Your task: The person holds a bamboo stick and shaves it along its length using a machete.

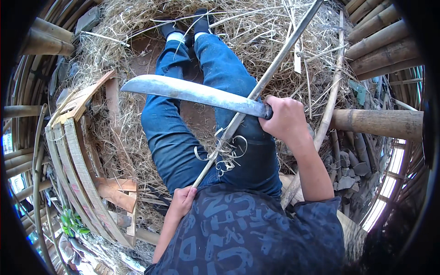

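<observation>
Tightly curled fingers [274, 101], machete [192, 92] right, stick [263, 83] left

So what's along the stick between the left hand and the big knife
In the head view, a clump of pale curled shavings sits along the stick between the left hand and the knife.

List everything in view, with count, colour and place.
Stick: one, tan, slanting from lap to upper right
Knife: one, silver blade, dark handle, across the stick
Curled shavings: several, cream, over the lap
Wooden frame: one, slatted, tan, left side
Dry strips: uncountable, straw-coloured, over the ground
Poles: many, brown, both sides
Stones: several, grey, mostly right
Leaves: several, green, lower left
Shoes: two, dark, top
Jeans: one pair, blue, centre
Shirt: one, dark, patterned, bottom
Left hand: one, bare, around the stick's lower end
Right hand: one, bare, around the knife handle
</observation>
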A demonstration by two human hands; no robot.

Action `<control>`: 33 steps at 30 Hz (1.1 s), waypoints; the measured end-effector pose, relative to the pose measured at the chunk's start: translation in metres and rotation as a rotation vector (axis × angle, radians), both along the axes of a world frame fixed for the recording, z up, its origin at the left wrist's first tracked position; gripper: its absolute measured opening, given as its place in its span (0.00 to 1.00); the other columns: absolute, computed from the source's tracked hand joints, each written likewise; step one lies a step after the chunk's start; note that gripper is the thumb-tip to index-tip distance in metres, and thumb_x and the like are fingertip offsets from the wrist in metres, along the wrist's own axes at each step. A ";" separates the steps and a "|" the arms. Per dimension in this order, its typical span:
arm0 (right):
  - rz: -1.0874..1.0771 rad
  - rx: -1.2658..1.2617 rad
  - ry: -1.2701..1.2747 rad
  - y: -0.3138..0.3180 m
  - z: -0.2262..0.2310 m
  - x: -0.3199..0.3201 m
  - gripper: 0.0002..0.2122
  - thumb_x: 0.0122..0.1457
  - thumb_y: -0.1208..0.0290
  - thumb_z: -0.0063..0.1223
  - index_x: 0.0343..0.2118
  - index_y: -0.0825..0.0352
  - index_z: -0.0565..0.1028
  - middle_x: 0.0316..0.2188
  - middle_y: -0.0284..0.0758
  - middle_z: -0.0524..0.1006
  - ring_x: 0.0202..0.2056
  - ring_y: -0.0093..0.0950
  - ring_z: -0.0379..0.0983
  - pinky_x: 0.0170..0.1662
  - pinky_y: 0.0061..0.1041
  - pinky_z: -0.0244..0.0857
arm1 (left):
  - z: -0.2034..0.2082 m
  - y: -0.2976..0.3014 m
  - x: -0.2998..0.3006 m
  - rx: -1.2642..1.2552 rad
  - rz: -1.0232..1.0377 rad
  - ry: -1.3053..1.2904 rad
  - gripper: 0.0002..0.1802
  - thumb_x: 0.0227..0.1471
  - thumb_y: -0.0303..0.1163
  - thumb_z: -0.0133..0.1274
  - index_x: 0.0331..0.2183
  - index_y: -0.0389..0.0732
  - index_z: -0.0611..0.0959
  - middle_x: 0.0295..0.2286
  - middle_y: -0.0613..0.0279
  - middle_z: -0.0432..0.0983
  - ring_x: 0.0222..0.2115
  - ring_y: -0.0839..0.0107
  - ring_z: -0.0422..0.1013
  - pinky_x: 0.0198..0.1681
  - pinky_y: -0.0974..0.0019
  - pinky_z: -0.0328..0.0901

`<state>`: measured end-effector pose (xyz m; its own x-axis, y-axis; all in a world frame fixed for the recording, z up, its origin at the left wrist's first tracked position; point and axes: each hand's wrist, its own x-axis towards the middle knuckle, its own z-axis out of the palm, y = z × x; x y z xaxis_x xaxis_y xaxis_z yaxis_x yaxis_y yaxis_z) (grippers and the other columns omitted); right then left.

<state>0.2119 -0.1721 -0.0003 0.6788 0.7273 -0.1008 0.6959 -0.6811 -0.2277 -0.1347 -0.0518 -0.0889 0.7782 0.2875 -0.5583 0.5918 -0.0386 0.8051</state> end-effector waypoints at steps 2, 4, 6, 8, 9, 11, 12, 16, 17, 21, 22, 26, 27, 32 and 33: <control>-0.007 0.024 -0.005 -0.001 -0.002 0.001 0.09 0.38 0.66 0.60 0.22 0.65 0.75 0.19 0.42 0.76 0.25 0.40 0.76 0.30 0.36 0.71 | -0.003 0.000 0.000 0.005 -0.005 -0.001 0.18 0.60 0.36 0.44 0.25 0.30 0.74 0.13 0.55 0.56 0.16 0.75 0.52 0.19 0.65 0.55; -0.005 0.016 -0.034 -0.002 -0.002 0.002 0.09 0.37 0.65 0.59 0.22 0.65 0.76 0.19 0.42 0.76 0.24 0.39 0.76 0.30 0.36 0.71 | -0.005 -0.001 0.000 -0.021 0.005 -0.012 0.20 0.60 0.37 0.44 0.24 0.30 0.73 0.13 0.57 0.55 0.16 0.75 0.52 0.19 0.65 0.54; -0.017 0.027 -0.042 -0.003 -0.006 0.003 0.10 0.37 0.65 0.59 0.21 0.64 0.76 0.19 0.42 0.76 0.24 0.39 0.76 0.29 0.36 0.71 | -0.010 -0.001 -0.003 -0.011 0.000 -0.017 0.20 0.60 0.37 0.44 0.24 0.30 0.72 0.13 0.58 0.54 0.16 0.75 0.51 0.18 0.66 0.54; -0.029 0.036 -0.054 -0.004 -0.009 0.003 0.10 0.37 0.65 0.59 0.21 0.64 0.76 0.18 0.42 0.76 0.24 0.38 0.76 0.29 0.35 0.71 | -0.013 -0.002 -0.004 -0.005 -0.005 -0.025 0.21 0.60 0.37 0.43 0.23 0.30 0.72 0.13 0.58 0.54 0.16 0.76 0.51 0.18 0.66 0.53; -0.032 0.036 -0.065 -0.004 -0.009 0.003 0.10 0.37 0.64 0.59 0.21 0.64 0.76 0.18 0.42 0.76 0.23 0.38 0.76 0.29 0.35 0.71 | -0.014 -0.003 -0.005 -0.008 0.004 -0.028 0.21 0.61 0.38 0.43 0.22 0.31 0.71 0.13 0.59 0.54 0.16 0.76 0.51 0.18 0.66 0.52; -0.034 0.039 -0.073 -0.005 -0.012 0.003 0.09 0.37 0.64 0.59 0.20 0.64 0.76 0.17 0.42 0.76 0.23 0.38 0.76 0.29 0.34 0.71 | -0.014 -0.004 -0.005 -0.006 0.015 -0.028 0.21 0.61 0.38 0.43 0.22 0.31 0.71 0.13 0.59 0.54 0.16 0.76 0.51 0.18 0.66 0.52; -0.040 0.068 -0.074 -0.005 -0.014 0.003 0.09 0.37 0.65 0.60 0.21 0.64 0.76 0.16 0.42 0.75 0.22 0.39 0.75 0.28 0.35 0.70 | -0.015 -0.004 -0.005 -0.012 0.023 -0.032 0.22 0.61 0.38 0.43 0.22 0.31 0.71 0.13 0.60 0.54 0.16 0.76 0.51 0.18 0.66 0.52; -0.059 0.078 -0.074 -0.007 -0.016 0.003 0.10 0.36 0.64 0.61 0.21 0.63 0.76 0.15 0.41 0.74 0.22 0.40 0.75 0.28 0.36 0.69 | -0.015 -0.004 -0.005 -0.043 0.050 -0.031 0.22 0.61 0.38 0.43 0.21 0.31 0.70 0.13 0.61 0.53 0.16 0.77 0.51 0.19 0.67 0.52; -0.060 0.079 -0.073 -0.007 -0.015 0.003 0.10 0.36 0.64 0.61 0.21 0.63 0.76 0.15 0.41 0.74 0.22 0.40 0.75 0.28 0.36 0.69 | -0.015 -0.005 -0.005 -0.043 0.049 -0.030 0.22 0.61 0.38 0.43 0.21 0.31 0.70 0.13 0.61 0.53 0.16 0.77 0.51 0.19 0.67 0.52; -0.060 0.079 -0.097 -0.008 -0.016 0.004 0.11 0.36 0.64 0.62 0.22 0.63 0.76 0.15 0.40 0.75 0.22 0.39 0.75 0.28 0.36 0.68 | -0.016 -0.006 -0.006 -0.054 0.068 -0.023 0.22 0.61 0.38 0.43 0.21 0.31 0.70 0.13 0.62 0.54 0.17 0.77 0.51 0.19 0.67 0.52; -0.056 0.079 -0.102 -0.008 -0.017 0.004 0.11 0.36 0.64 0.62 0.22 0.63 0.76 0.15 0.40 0.75 0.22 0.39 0.75 0.28 0.36 0.68 | -0.016 -0.006 -0.006 -0.050 0.067 -0.025 0.22 0.61 0.38 0.43 0.21 0.31 0.69 0.13 0.63 0.54 0.17 0.77 0.51 0.19 0.67 0.52; -0.061 0.079 -0.121 -0.009 -0.017 0.003 0.11 0.36 0.64 0.62 0.22 0.63 0.76 0.15 0.40 0.74 0.22 0.39 0.75 0.28 0.36 0.68 | -0.017 -0.007 -0.008 -0.045 0.066 -0.028 0.22 0.61 0.38 0.43 0.21 0.31 0.69 0.13 0.63 0.54 0.17 0.77 0.51 0.20 0.67 0.52; -0.062 0.086 -0.123 -0.009 -0.017 0.003 0.11 0.36 0.64 0.62 0.22 0.63 0.75 0.15 0.40 0.74 0.22 0.39 0.75 0.28 0.36 0.68 | -0.017 -0.007 -0.008 -0.053 0.070 -0.021 0.23 0.61 0.39 0.43 0.21 0.31 0.69 0.13 0.63 0.54 0.17 0.77 0.51 0.20 0.67 0.52; -0.049 0.082 -0.157 -0.009 -0.015 0.004 0.09 0.35 0.66 0.60 0.20 0.64 0.74 0.17 0.39 0.76 0.22 0.37 0.76 0.26 0.33 0.70 | -0.017 -0.007 -0.008 -0.046 0.064 -0.010 0.23 0.61 0.40 0.43 0.21 0.31 0.69 0.14 0.63 0.55 0.18 0.77 0.51 0.20 0.67 0.53; -0.051 0.083 -0.159 -0.009 -0.015 0.003 0.09 0.35 0.66 0.61 0.20 0.64 0.74 0.17 0.39 0.76 0.22 0.37 0.76 0.26 0.33 0.70 | -0.016 -0.007 -0.007 -0.046 0.064 -0.003 0.23 0.61 0.40 0.43 0.21 0.31 0.70 0.14 0.62 0.55 0.18 0.76 0.51 0.20 0.67 0.53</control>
<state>0.2154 -0.1810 -0.0149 0.7173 0.6933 0.0699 0.6930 -0.6995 -0.1746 -0.1420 -0.0589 -0.1052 0.7607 0.3107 -0.5700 0.5898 0.0362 0.8068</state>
